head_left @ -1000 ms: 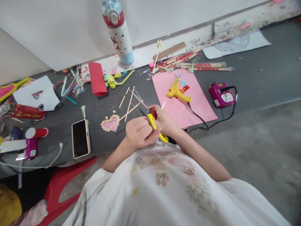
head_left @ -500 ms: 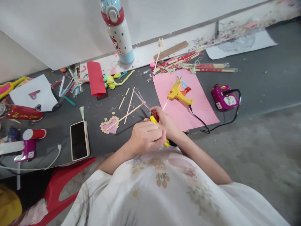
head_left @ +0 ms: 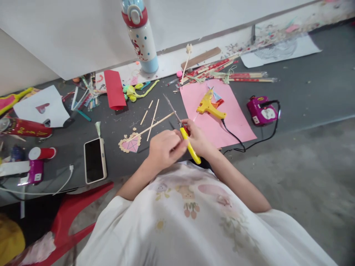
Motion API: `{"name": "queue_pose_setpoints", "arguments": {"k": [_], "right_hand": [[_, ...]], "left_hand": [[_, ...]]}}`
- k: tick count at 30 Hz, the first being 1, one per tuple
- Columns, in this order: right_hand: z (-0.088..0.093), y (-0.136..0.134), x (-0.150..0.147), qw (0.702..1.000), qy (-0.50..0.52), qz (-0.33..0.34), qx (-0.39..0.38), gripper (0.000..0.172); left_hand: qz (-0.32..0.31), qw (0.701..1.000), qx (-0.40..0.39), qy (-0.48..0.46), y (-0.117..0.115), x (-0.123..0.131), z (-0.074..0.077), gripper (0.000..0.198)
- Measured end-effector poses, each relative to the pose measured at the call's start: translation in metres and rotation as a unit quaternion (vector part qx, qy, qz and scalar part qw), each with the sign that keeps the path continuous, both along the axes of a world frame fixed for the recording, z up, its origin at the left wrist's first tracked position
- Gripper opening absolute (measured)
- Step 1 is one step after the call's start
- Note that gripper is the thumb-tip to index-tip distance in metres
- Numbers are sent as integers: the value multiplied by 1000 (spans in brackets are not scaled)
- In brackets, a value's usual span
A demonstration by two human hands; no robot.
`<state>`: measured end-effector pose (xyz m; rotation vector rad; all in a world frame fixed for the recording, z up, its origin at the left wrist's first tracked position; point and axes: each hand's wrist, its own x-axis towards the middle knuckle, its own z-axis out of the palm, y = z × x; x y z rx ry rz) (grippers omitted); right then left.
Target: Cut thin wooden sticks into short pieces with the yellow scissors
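Note:
My right hand (head_left: 197, 139) grips yellow-handled scissors (head_left: 189, 147) whose thin blades (head_left: 171, 107) point up and left over the dark mat. My left hand (head_left: 164, 148) is closed beside it, fingers pinched against the scissors' handle; what it holds, if anything, is hidden. A long wooden stick (head_left: 155, 125) runs from the blades down to a pink heart (head_left: 130, 143) edged with small wooden pieces. Two shorter sticks (head_left: 152, 113) lie just above it.
A yellow glue gun (head_left: 208, 107) rests on pink paper (head_left: 219, 125), its cable running to a purple socket box (head_left: 261, 111). A phone (head_left: 94, 160) lies left. A dotted bottle (head_left: 142, 37), folded red paper (head_left: 115, 90), packed chopsticks (head_left: 235, 77) and craft clutter line the back.
The scissors' blades have swung up and closed together. My left hand has slid down off the handle, so more of the yellow handle shows.

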<state>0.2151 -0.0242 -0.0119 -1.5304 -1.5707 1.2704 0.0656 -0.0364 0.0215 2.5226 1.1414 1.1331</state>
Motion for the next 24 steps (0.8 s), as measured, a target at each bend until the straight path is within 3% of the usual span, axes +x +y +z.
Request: {"name": "queue_pose_setpoints", "arguments": {"k": [4, 6, 13, 24], "right_hand": [[13, -7, 4, 999, -42, 9, 1, 48], [17, -9, 5, 999, -45, 17, 2, 48], [21, -14, 1, 999, 4, 40, 24, 59], [20, -14, 5, 994, -6, 87, 66, 86]], "left_hand": [[149, 987, 54, 18, 7, -20, -6, 15], [178, 982, 43, 43, 10, -26, -9, 11], [155, 980, -24, 123, 11, -33, -20, 30], [115, 988, -44, 94, 15, -39, -17, 27]]}}
